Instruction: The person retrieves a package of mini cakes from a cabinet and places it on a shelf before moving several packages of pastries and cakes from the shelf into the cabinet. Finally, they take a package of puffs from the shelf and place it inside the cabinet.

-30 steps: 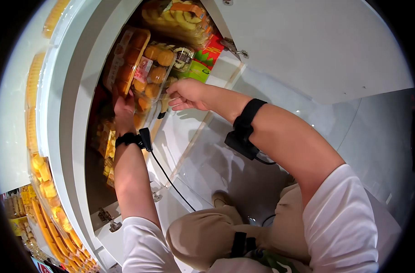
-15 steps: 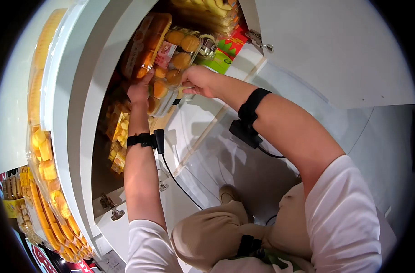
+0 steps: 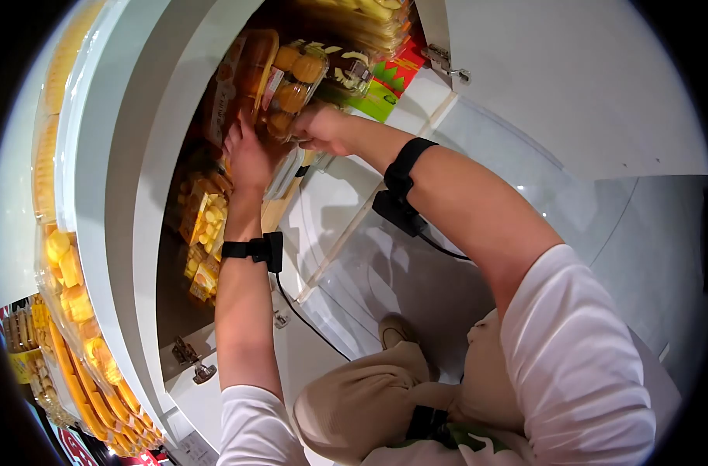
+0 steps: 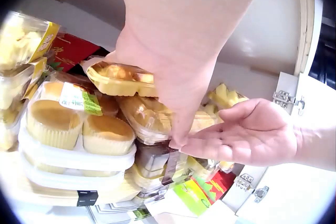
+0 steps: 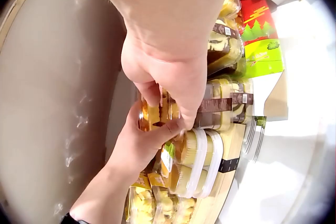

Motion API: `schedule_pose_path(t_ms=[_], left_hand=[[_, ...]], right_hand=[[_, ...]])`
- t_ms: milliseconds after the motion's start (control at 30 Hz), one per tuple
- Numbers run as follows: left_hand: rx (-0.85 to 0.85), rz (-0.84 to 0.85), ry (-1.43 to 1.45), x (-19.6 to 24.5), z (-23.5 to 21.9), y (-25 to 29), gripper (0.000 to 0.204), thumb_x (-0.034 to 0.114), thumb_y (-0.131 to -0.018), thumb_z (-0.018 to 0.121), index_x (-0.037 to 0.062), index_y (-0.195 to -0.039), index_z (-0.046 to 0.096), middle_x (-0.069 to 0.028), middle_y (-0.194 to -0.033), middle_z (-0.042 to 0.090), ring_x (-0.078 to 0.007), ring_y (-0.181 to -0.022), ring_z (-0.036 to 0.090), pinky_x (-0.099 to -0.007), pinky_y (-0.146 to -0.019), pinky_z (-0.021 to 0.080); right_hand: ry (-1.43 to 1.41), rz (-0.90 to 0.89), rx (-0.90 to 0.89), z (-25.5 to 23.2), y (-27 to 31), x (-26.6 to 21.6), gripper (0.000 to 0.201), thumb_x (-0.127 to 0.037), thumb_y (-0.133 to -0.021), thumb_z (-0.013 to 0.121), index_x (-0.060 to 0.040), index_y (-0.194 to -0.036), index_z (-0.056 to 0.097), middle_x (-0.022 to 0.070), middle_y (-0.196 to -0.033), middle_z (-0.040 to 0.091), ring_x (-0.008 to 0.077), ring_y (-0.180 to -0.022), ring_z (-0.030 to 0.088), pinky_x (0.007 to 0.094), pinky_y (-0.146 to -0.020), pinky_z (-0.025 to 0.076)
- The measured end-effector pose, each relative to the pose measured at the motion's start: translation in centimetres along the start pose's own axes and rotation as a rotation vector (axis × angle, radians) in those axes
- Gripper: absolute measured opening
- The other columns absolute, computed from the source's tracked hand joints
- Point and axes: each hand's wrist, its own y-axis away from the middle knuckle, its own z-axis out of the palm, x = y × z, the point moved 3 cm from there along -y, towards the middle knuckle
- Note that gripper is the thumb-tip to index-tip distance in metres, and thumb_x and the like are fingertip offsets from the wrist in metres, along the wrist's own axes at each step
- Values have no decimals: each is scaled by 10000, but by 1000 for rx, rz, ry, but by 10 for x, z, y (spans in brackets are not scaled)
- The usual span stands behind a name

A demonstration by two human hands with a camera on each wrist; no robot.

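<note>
In the head view, my left hand (image 3: 253,159) is at the lower end of two stacked clear packs: a flat orange-brown one (image 3: 254,66) and one of round brown cakes (image 3: 292,97). In the right wrist view, the left fingers curl round the stack's edge. My right hand (image 3: 323,130) is at the cake pack's near side. The left wrist view shows the right hand (image 4: 257,134) palm up, fingers extended, tips by the left hand (image 4: 168,71). A yellow-based pack (image 4: 121,82) lies beside the left hand, partly hidden by it.
Packs of large cupcakes (image 4: 81,129) stand close by on the shelf. Yellow snack packs (image 3: 206,221) lie lower in the cabinet. A red and green box (image 3: 389,81) is near the hinge (image 3: 447,66) of the white door (image 3: 571,85).
Between the earlier frames and now, my left hand has shifted from the stack's lower edge further across its front, hiding more of it. The cake pack has tilted, and the right hand has come slightly left.
</note>
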Motion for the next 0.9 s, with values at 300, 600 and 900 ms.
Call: schedule_pose_path(t_ms=[300,600,900], left_hand=[[161,84,-57,7,3,22,1098,283,-566,883,106,-1454,261,-226,-1389,377,-420,-1266,371,-519,-1064,291],[142,6,-30,-2,5,31,1082,240,-591,872,130,-1469,250,-222,-1424,336,-421,-1324,308,-558,-1077,261],[8,27,134,28,-21,60,922,246,-671,823,54,-1437,347,-254,-1457,319,-390,-1356,321,-417,-1116,303]], right_hand=[[156,118,53,-44,-12,5,187,-162,-900,577,-43,-1041,608,78,-971,625,173,-766,610,305,-724,537],[132,144,126,-56,5,-5,197,-168,-921,554,-10,-1038,568,106,-916,588,190,-772,613,317,-715,543],[514,198,-83,-49,33,13,219,-217,-845,655,-19,-937,638,90,-849,660,164,-721,639,318,-607,536]])
